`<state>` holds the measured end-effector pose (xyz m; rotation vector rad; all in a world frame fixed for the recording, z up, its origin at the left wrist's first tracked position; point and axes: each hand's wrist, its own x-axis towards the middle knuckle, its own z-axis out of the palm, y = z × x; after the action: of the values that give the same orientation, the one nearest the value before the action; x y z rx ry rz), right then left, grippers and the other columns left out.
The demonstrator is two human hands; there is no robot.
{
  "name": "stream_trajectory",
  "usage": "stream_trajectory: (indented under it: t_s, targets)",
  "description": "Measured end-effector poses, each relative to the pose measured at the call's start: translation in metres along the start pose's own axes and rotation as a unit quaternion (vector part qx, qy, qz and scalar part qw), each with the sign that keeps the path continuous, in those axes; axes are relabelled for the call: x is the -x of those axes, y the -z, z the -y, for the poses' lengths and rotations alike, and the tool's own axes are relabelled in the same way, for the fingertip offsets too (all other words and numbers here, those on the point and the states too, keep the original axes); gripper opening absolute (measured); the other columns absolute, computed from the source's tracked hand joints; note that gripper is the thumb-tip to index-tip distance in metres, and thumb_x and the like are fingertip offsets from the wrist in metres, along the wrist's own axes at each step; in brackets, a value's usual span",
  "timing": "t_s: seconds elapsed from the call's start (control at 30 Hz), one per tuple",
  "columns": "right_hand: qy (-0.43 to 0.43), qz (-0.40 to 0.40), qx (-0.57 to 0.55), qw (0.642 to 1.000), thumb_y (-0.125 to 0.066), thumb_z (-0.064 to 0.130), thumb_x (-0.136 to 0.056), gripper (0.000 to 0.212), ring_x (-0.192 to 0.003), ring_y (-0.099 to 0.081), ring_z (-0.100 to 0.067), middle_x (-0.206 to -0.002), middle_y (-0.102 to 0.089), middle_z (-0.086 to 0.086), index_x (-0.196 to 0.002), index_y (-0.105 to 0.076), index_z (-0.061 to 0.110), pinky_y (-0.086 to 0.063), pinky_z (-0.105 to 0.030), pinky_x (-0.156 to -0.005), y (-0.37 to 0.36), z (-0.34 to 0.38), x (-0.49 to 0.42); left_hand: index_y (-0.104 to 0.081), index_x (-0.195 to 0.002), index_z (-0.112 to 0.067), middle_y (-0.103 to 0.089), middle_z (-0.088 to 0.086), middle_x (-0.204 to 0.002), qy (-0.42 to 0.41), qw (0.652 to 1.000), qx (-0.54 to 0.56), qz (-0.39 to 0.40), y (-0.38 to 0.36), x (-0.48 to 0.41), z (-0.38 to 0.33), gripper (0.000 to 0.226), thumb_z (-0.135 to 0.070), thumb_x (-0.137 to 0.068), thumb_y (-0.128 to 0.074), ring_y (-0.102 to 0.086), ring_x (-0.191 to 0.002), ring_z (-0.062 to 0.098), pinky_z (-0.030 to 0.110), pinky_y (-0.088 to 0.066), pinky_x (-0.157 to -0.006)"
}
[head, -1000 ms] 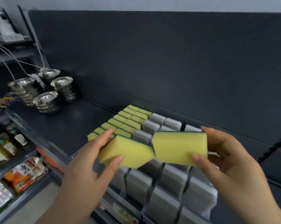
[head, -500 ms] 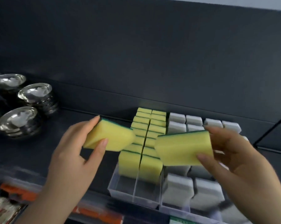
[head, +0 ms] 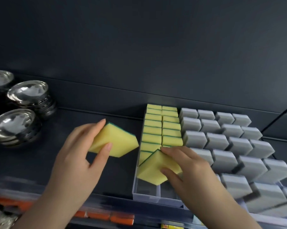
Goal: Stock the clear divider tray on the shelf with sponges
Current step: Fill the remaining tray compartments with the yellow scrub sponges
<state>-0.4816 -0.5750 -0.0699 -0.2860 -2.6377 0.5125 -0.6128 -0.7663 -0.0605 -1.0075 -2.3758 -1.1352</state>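
Pinching a sponge between thumb and fingers, the right hand holds it at the tray's 6 o'clock end, just before the yellow row. Pushed down so, it may jam on the divider. It sits cornerwise, green edge toward 10 o'clock, long axis diagonal to the divider; which diagonal, I cannot tell. At 9 o'clock the left hand grips a second sponge.
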Motion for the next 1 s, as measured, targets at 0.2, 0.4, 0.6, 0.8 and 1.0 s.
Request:
stream_trajectory:
  t_s: [0.2,0.4,0.6,0.8,1.0]
  targets:
    - [0.026,0.009,0.061,0.998,-0.087,0.015,-0.057,0.055,-0.081,-0.065,-0.017,-0.093,-0.066,0.006,-0.107,-0.065,0.021,-0.053,-0.022,-0.063,-0.022,0.003,-0.001,-0.053,-0.128,-0.016,-0.054,-0.001,-0.116,0.005,1.0,0.002,0.003,0.007,0.008,0.012,0.051,-0.039,-0.084,-0.047,-0.044,-0.102,0.001,-0.001,-0.032,-0.083]
    - [0.049,0.02,0.124,0.991,-0.091,0.019,-0.046,0.054,-0.076,-0.063,-0.017,-0.085,-0.065,0.007,-0.094,-0.066,0.021,-0.053,-0.023,-0.053,-0.039,0.004,0.0,-0.054,-0.128,-0.017,-0.052,-0.007,-0.116,-0.005,1.0,0.019,0.021,0.008,0.015,0.015,0.049,-0.038,-0.084,-0.048,-0.041,-0.109,-0.011,0.0,-0.028,-0.089]
    - [0.051,0.014,0.162,0.985,-0.087,0.007,-0.044,0.048,-0.079,-0.061,-0.023,-0.091,-0.063,-0.001,-0.086,-0.066,0.015,-0.052,-0.03,-0.062,-0.058,0.001,0.008,-0.055,-0.127,-0.02,-0.048,-0.015,-0.115,-0.013,0.999,0.024,0.038,0.008,0.019,0.015,0.048,-0.038,-0.083,-0.048,-0.04,-0.109,-0.014,-0.002,-0.028,-0.087]
    - [0.029,-0.018,0.086,0.996,-0.087,0.011,-0.055,0.044,-0.089,-0.061,-0.02,-0.098,-0.063,0.0,-0.094,-0.066,0.015,-0.054,-0.027,-0.063,-0.045,0.0,0.015,-0.055,-0.126,-0.024,-0.054,-0.016,-0.115,-0.03,0.996,0.037,0.073,0.006,0.025,0.012,0.048,-0.042,-0.082,-0.051,-0.045,-0.11,-0.01,0.002,-0.032,-0.09]
    - [0.01,-0.056,-0.018,0.998,-0.074,0.015,-0.068,0.04,-0.095,-0.054,-0.006,-0.102,-0.061,0.008,-0.104,-0.06,0.023,-0.036,-0.007,-0.086,-0.015,-0.007,0.02,-0.055,-0.12,-0.035,-0.056,-0.026,-0.114,-0.076,0.987,0.072,0.119,0.001,0.023,-0.005,0.043,-0.045,-0.078,-0.057,-0.053,-0.106,-0.006,0.007,-0.038,-0.089]
